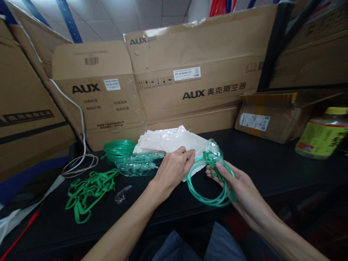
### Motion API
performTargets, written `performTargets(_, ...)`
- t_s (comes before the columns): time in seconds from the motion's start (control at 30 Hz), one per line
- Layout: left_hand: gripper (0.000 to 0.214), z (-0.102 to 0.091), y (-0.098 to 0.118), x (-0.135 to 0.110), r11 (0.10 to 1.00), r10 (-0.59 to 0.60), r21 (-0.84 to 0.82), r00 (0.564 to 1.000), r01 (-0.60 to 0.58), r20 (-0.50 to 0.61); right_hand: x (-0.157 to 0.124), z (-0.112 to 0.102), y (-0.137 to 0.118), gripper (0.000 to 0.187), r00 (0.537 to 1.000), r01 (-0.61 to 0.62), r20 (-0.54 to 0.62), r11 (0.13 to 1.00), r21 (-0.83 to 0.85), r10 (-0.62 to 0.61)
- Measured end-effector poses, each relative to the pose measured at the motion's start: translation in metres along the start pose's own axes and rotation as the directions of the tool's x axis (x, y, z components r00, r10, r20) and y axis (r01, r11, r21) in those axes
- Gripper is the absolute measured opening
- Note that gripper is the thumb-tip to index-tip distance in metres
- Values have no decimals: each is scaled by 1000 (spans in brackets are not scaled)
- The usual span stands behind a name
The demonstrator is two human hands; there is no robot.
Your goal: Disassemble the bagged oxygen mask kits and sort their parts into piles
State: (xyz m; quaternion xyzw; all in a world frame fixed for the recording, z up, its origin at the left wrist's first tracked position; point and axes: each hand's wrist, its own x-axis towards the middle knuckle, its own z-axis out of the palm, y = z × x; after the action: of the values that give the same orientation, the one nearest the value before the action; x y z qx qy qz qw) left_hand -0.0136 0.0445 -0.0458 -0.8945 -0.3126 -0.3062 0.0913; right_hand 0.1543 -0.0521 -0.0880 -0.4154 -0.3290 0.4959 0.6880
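Note:
My right hand (236,181) is closed round a coil of green plastic tubing (206,201), the thumb pressing on top. Held with the coil are a clear mask-like plastic piece (214,150) and a bunched green elastic strap (210,159). My left hand (176,165) lies over a stack of white plastic bags (174,139), its fingers bent and pinching at the near edge of a bag; the fingertips are partly hidden. Left of it lie several clear green connector pieces (138,165) and another coil of green tubing (119,150).
Loose green straps (91,192) and small clear elastic bands (123,194) lie on the black table (261,159). A white cable (83,123) runs down at left. Cardboard panels (201,65) wall the back. At right stand an open carton (268,117) and a yellow-capped bottle (323,134).

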Motion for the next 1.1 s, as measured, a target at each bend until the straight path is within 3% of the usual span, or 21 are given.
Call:
performTargets(0.17,26,3,5,-1,999,27,-20,999,-28,-20,-3,7,-1,40,997,52,-68,997,55,-49)
performTargets(0.4,28,5,5,-2,998,43,-30,991,-47,-125,-3,9,0,51,995,32,91,999,-33,-29)
performTargets(0.6,34,9,4,-4,997,73,-17,974,-78,-216,2,7,2,50,994,-17,106,1000,-25,19)
performTargets(0.77,37,8,4,-6,995,94,54,972,-84,-216,4,8,1,40,994,-30,100,1000,-8,30)
performTargets(1.1,38,6,2,-9,926,355,-89,925,-368,-135,7,11,-2,29,997,-53,50,999,11,52)
